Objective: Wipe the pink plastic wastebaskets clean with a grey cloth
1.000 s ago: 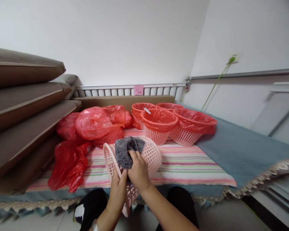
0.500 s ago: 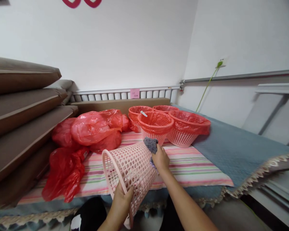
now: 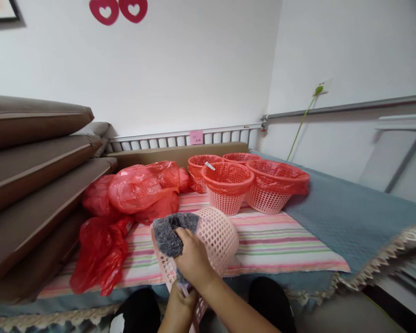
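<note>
A pale pink perforated plastic basket (image 3: 219, 233) lies tilted on its side above my knees, its base turned to the right and away. My left hand (image 3: 182, 303) is closed round its rim at the near side. A grey fuzzy cloth (image 3: 175, 233) is bunched under my right hand (image 3: 192, 259), which presses it on the basket's outer wall close to the rim. Part of the cloth hangs down between my two hands. The fingertips of my left hand are hidden by the basket.
Several pink baskets (image 3: 227, 187) with red liners stand on the striped cloth (image 3: 273, 240) at the back. Crumpled red plastic bags (image 3: 138, 187) lie to the left, beside stacked brown cushions (image 3: 38, 171). A blue cover (image 3: 339, 208) spreads to the right. Behind is a white radiator (image 3: 152, 141).
My right hand has moved the grey cloth left, from the base end of the basket to near its rim. The basket has turned, its base swinging to the right. The view has shifted slightly.
</note>
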Action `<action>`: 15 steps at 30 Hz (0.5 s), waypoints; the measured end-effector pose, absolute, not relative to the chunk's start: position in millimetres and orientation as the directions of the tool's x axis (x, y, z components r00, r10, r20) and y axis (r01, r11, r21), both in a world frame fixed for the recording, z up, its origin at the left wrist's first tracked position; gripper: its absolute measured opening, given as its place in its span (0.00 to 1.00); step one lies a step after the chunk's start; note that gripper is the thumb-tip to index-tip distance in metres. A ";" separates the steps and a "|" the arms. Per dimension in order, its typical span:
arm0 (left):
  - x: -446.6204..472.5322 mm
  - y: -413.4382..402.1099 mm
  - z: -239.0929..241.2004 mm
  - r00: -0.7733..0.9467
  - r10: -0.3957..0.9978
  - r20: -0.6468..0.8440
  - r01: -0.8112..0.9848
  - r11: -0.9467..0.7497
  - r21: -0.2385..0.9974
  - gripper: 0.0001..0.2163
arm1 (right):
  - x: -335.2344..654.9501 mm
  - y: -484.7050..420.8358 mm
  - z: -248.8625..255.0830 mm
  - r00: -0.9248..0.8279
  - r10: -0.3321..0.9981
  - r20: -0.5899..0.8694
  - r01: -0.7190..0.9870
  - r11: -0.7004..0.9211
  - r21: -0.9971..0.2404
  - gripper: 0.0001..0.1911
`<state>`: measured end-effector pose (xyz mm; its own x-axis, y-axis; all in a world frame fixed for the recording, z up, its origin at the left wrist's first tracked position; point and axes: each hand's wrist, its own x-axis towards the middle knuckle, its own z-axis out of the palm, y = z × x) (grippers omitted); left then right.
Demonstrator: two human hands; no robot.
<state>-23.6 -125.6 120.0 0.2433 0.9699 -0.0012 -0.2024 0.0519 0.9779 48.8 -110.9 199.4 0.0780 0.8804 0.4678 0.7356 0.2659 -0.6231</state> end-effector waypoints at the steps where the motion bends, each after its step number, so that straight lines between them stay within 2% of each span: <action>1: -22.7 -129.1 117.7 0.259 0.966 0.006 -0.208 0.050 0.977 0.15 | 55.1 -107.4 197.1 0.096 0.883 0.459 0.764 0.231 -0.603 0.22; 6: -15.5 -142.7 91.7 0.274 0.962 0.013 -0.238 0.055 0.970 0.22 | 113.8 -74.9 179.6 0.300 0.858 0.417 0.870 -0.066 -0.489 0.22; 10: -10.9 -150.8 78.6 0.330 0.943 0.038 -0.229 0.040 0.973 0.26 | 164.3 -56.8 176.3 0.505 0.790 0.347 0.829 -0.334 -0.448 0.20; 15: -12.1 -150.7 102.5 0.431 0.902 0.026 -0.281 0.107 0.954 0.29 | 188.5 -51.2 179.6 0.608 0.744 0.277 0.769 -0.465 -0.439 0.20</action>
